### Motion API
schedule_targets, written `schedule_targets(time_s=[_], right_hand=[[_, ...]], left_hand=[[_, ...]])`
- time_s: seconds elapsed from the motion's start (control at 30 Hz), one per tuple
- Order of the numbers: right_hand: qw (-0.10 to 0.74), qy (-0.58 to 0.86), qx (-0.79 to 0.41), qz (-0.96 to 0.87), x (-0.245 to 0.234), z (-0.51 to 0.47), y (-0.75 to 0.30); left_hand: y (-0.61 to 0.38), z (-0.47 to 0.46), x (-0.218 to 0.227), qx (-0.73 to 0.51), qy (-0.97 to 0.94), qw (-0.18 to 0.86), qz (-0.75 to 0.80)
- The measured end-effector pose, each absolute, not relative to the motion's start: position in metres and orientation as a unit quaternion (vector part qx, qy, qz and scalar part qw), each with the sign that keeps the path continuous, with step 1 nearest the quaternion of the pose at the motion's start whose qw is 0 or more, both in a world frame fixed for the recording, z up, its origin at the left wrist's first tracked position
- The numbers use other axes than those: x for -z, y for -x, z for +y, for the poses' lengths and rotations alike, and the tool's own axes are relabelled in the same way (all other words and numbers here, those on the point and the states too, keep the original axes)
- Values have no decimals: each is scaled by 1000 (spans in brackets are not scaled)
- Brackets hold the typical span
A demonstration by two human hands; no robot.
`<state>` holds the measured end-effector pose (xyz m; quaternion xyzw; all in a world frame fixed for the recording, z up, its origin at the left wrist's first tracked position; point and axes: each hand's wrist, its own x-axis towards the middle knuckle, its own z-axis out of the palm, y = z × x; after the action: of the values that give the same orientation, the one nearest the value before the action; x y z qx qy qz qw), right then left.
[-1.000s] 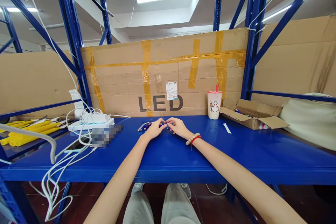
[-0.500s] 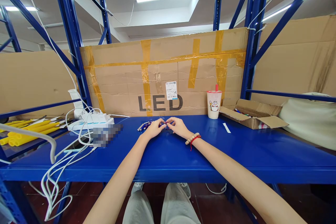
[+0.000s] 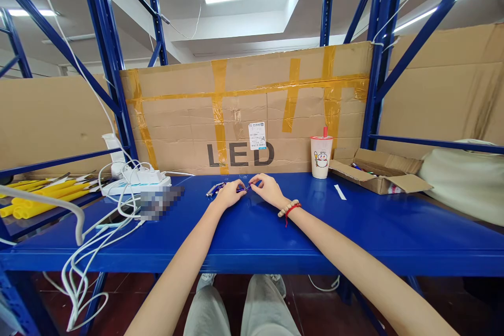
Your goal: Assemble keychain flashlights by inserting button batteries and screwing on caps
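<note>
Over the back middle of the blue tabletop, my left hand [image 3: 231, 194] and my right hand [image 3: 266, 189] meet fingertip to fingertip. A slim dark blue pen-like piece [image 3: 247, 188] spans the small gap between them. My left fingers are closed on its left part; my right thumb and fingers pinch its right end. Fingers hide most of it. Just left of my left hand lie several slim blue-and-silver pen-like pieces [image 3: 214, 189], side by side on the tabletop. A beaded bracelet and a red cord are on my right wrist.
Behind stands a taped cardboard panel [image 3: 181, 131]. To the right are a lidded cup [image 3: 322, 157], a white strip [image 3: 340, 192] and an open carton [image 3: 378, 181]. White cables [image 3: 126, 210] and a power strip [image 3: 137, 185] lie left, near yellow rolls [image 3: 51, 197].
My hands have drawn slightly apart, the right fingertips a little up and the left a little left. More of the blue piece shows between them.
</note>
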<state>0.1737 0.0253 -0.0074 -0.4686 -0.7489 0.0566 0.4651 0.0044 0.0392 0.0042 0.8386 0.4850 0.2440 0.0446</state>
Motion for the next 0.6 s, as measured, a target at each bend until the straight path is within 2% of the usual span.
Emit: schedule_targets(time_s=[0.33, 0.6], right_hand=[[430, 496, -67, -751, 4, 19, -173], [410, 512, -62, -752, 2, 14, -172]], left_hand=[[-6, 44, 0, -291, -811, 55, 505], [-9, 47, 0, -253, -803, 59, 537]])
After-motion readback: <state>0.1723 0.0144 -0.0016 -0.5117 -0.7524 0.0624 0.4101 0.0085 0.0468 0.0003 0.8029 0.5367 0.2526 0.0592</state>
